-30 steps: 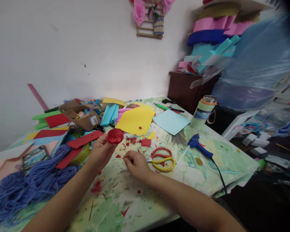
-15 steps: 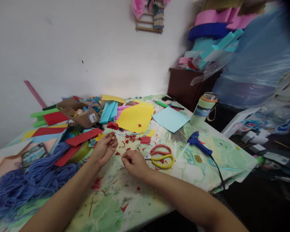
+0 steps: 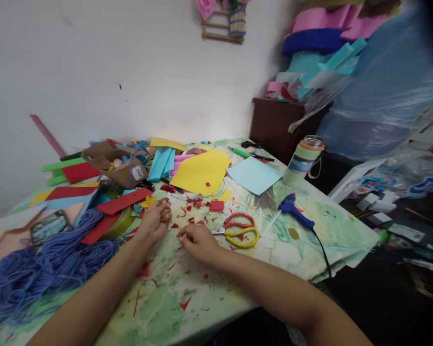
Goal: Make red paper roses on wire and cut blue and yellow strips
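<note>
Red paper scraps (image 3: 192, 213) strewn over a paint-stained tabletop (image 3: 159, 307), just beyond the left hand (image 3: 154, 221) and right hand (image 3: 198, 242). Hands apart, both loosely curled; any tiny scrap pinched cannot be told. Crumpled red paper (image 3: 168, 189) past the left; red-and-yellow-handled scissors (image 3: 235, 230) beside the right.

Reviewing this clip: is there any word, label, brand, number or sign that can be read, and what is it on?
"2900" (digits uncertain, tilted): white tag on the brown paper packet.
Blue-and-white print on the packaging on the floor at right: too small and blurred to read.
</note>
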Demonstrator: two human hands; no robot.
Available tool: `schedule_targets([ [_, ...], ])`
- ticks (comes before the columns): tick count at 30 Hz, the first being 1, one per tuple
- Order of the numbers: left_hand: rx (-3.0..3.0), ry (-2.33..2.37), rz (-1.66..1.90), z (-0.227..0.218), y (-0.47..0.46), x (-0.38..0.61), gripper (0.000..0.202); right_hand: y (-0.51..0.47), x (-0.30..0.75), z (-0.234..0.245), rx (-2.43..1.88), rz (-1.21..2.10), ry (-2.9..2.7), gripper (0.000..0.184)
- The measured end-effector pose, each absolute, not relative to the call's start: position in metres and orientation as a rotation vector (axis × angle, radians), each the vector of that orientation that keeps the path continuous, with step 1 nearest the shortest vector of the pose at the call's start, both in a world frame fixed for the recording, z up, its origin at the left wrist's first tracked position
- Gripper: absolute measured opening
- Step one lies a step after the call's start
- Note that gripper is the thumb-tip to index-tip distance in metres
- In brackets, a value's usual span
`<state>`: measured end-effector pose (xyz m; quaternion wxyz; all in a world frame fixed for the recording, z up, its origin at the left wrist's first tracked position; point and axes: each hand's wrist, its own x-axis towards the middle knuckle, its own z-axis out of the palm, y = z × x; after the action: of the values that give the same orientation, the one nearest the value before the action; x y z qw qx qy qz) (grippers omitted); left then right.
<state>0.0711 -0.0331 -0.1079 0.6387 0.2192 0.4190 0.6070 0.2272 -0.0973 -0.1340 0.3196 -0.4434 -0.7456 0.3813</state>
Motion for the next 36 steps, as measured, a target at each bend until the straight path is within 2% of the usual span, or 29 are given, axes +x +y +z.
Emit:
schedule_targets([
  [3,0.477,0.985,1.466,-0.111,-0.023,0.058,0.004,-0.097,0.224,-0.138,-1.149,1.128,-1.885,0.014],
  [7,0.446,1.027,1.549,-0.112,-0.012,0.039,0.037,-0.101,0.218,-0.144,-1.136,1.248,-1.822,0.011],
  [13,0.389,1.051,1.657,-0.100,-0.010,0.014,0.039,-0.102,0.216,-0.146,-1.092,1.292,-1.840,0.009],
  [18,0.314,0.978,1.708,-0.076,-0.007,-0.016,0.032,-0.111,0.216,-0.142,-1.049,1.361,-1.891,0.009],
  [20,0.291,0.926,1.705,-0.062,-0.008,-0.029,0.013,-0.120,0.218,-0.135,-1.017,1.297,-1.986,0.011],
  [21,0.285,0.898,1.692,-0.054,-0.009,-0.035,0.012,-0.125,0.221,-0.131,-0.992,1.236,-2.050,0.011],
  [24,0.292,0.807,1.610,-0.030,-0.016,-0.051,0.033,-0.140,0.238,-0.119,-0.918,0.979,-2.259,0.016],
  [28,0.291,0.733,1.498,-0.011,-0.031,-0.056,0.032,-0.146,0.279,-0.113,-1.281,0.460,-2.247,0.025],
  [32,0.228,0.771,1.378,-0.025,-0.045,-0.031,0.023,-0.135,0.318,-0.115,-1.657,0.204,-2.272,0.032],
  [36,0.123,0.922,1.108,-0.064,-0.062,0.008,0.020,-0.126,0.331,-0.115,-1.725,0.221,-2.413,0.038],
])
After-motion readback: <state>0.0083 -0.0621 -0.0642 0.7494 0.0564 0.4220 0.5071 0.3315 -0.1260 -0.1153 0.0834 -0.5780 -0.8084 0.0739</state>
